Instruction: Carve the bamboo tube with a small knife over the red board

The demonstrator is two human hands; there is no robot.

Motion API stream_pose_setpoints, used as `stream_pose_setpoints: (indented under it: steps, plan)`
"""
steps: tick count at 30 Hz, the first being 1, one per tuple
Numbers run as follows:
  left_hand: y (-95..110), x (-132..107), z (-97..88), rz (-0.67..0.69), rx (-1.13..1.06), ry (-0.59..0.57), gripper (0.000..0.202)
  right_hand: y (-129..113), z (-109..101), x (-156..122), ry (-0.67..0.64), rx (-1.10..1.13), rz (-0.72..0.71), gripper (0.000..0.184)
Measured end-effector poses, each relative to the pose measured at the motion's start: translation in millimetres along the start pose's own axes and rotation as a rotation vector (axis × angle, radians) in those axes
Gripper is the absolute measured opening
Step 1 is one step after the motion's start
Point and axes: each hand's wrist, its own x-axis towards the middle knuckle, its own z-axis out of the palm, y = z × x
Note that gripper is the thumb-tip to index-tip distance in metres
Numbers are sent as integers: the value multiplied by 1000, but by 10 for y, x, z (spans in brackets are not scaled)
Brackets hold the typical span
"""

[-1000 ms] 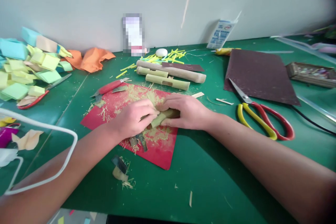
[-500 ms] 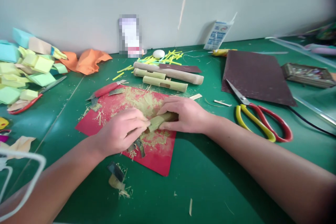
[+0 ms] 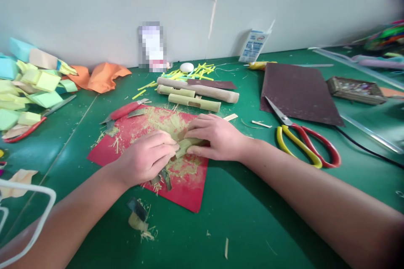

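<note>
A short piece of green bamboo [image 3: 186, 146] lies tilted over a dust-covered red sheet [image 3: 187, 195]. My right hand [image 3: 217, 136] is wrapped round its right part, thumb on the near side. At its left end my left hand [image 3: 148, 151] is closed, fingertips pinched together against the bamboo; whatever they hold is hidden. Pale dust and shavings surround both hands. Dark curled scraps [image 3: 166, 179] rest just below my left hand. Beyond it, a red-handled knife [image 3: 126, 110] lies on the sheet's far left edge.
Behind the sheet lie cut bamboo tubes [image 3: 205, 103] and yellow strips [image 3: 202, 71]. To the right are red-and-yellow scissors [image 3: 303, 141], brown sandpaper [image 3: 295, 92] and a small box [image 3: 356, 90]. Folded papers [image 3: 44, 84] pile up at left, beside another pair of scissors [image 3: 28, 130].
The whole view has shifted slightly, so things on the table appear a little further left. Both hands keep nearly the same place on the bamboo.
</note>
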Motion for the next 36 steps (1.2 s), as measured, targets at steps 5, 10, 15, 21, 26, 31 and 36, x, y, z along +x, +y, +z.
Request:
stream_pose_setpoints:
  steps: [5, 10, 15, 21, 26, 31, 36]
  plan:
    - [-15, 3, -18, -31, -30, 0, 20, -12, 22, -26, 53, -36, 31, 33]
    - [-7, 19, 14, -69, -36, 16, 22, -3, 20, -10, 77, 81, 22, 22]
    - [-55, 96, 52, -82, -95, 51, 18, 13, -3, 20, 53, 127, 39, 26]
    - [-49, 54, 19, -85, -77, 36, 20, 54, 9, 20, 35, 105, 22, 28]
    - [-49, 118, 97, -52, -64, 69, 20, 9, 20, -2, 7, 16, 23, 34]
    - [23, -50, -24, -49, -44, -2, 25, -62, 5, -34, -51, 4, 3, 30]
    - [-3, -23, -37, 8, -40, -40, 21, -76, -20, -22, -59, 24, 42, 26]
